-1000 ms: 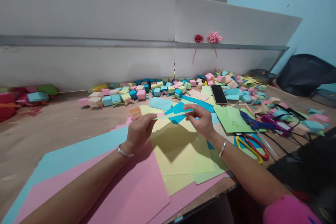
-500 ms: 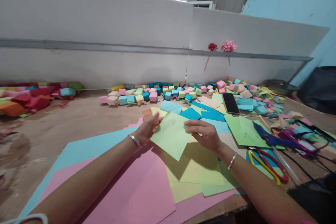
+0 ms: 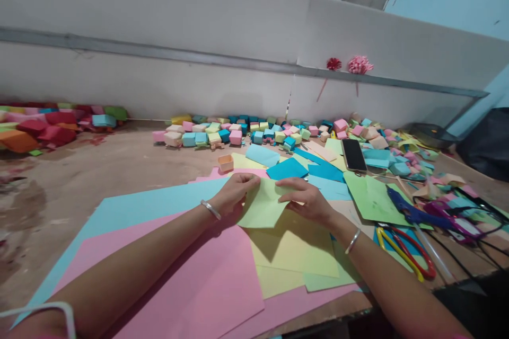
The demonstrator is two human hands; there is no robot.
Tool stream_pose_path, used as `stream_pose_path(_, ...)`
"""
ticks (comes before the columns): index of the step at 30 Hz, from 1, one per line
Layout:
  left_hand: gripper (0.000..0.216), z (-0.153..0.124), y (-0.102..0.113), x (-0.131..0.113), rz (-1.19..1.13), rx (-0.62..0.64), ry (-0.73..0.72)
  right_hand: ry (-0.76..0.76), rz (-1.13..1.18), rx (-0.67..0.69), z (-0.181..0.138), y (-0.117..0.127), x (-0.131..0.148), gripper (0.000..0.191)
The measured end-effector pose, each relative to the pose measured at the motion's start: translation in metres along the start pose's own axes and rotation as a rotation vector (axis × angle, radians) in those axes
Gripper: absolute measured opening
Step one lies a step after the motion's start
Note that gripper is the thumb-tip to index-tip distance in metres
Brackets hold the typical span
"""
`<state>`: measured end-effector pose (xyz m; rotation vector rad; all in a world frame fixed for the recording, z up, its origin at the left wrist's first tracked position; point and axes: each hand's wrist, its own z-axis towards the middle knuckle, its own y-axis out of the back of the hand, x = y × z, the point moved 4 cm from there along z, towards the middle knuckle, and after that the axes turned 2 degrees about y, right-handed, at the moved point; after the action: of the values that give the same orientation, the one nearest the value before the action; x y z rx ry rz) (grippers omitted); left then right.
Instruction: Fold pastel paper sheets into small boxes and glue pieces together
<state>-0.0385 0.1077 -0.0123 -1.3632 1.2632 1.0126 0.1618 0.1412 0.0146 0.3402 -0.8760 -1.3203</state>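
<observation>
**Green square, first fold**

My left hand and right hand each pinched an edge of one light green paper square, lifted slightly over the yellow sheets near the middle of the worktop. Both hands were narrowed onto the paper, fingers on top. I judged this the start of a fold: the next move called for matching corners squarely before creasing.

Counts: one phone toward the far right, one pair of scissors by the right edge, two bows on the back ledge. Folded boxes along the far edge were too many to count.
</observation>
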Motion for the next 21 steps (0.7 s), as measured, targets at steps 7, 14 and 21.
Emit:
stream_pose_path(7, 0.046, -0.006, -0.014, 0.002, -0.004, 0.066, 0.047, -0.284, -0.078, -0.001, -0.004, -0.003, -0.012, 0.028)
stream_pose_path(14, 0.052, -0.012, -0.021, -0.003, 0.071, 0.105, 0.024, -0.424, -0.155, 0.009, -0.008, -0.012, -0.021, 0.035)
stream_pose_path(21, 0.031, -0.015, -0.026, -0.011, 0.292, 0.077, -0.101, -0.445, -0.144, 0.028, -0.006, -0.01, -0.018, 0.036)
